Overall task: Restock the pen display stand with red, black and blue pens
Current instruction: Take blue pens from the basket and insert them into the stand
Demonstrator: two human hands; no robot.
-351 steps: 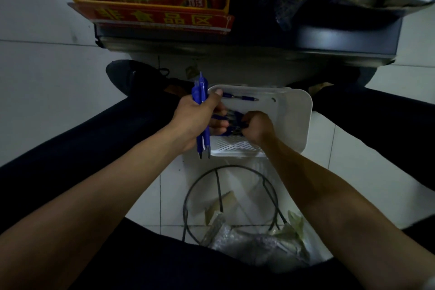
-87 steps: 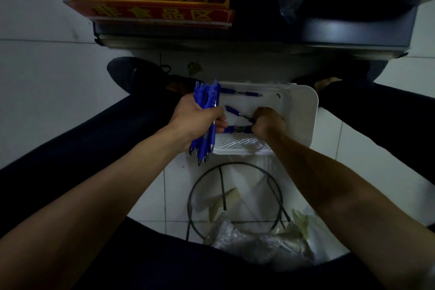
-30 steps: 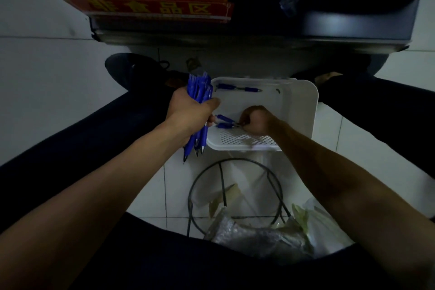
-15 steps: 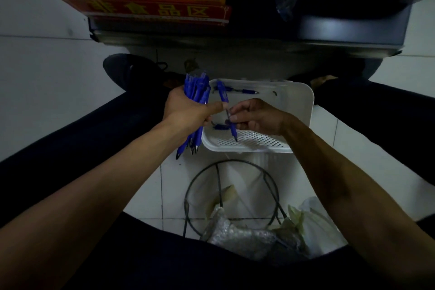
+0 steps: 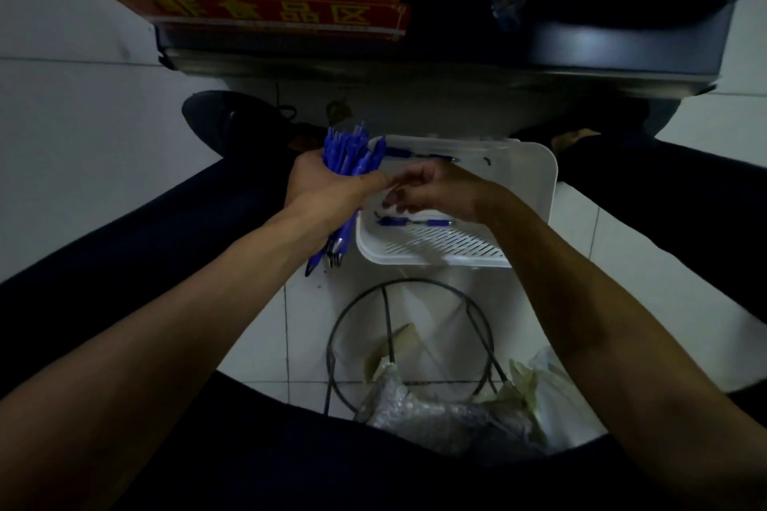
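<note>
Since half a second ago, the pen our right hand (image 5: 431, 191) carried upright has joined the bundle of blue pens (image 5: 346, 156) in our left hand (image 5: 328, 187). The right hand hovers beside the left thumb, fingers loosely curled, nothing seen in them. The left hand is wrapped round the bundle, held just off the left edge of the white basket (image 5: 537, 183).

Two pens lie loose in the basket: the far pen (image 5: 415, 156) along the far wall, the near pen (image 5: 411, 222) by the front edge, under the right hand.

Risk, as we judge it: the bundle is thick for one hand. The newest pen sits at its outer side by the thumb, and a slackened grip while reaching could let pens slide out downward.

The bundle's long axis runs steeply, button ends up and away, writing tips down toward us and the floor. Both loose pens lie crosswise, parallel to the far wall.
</note>
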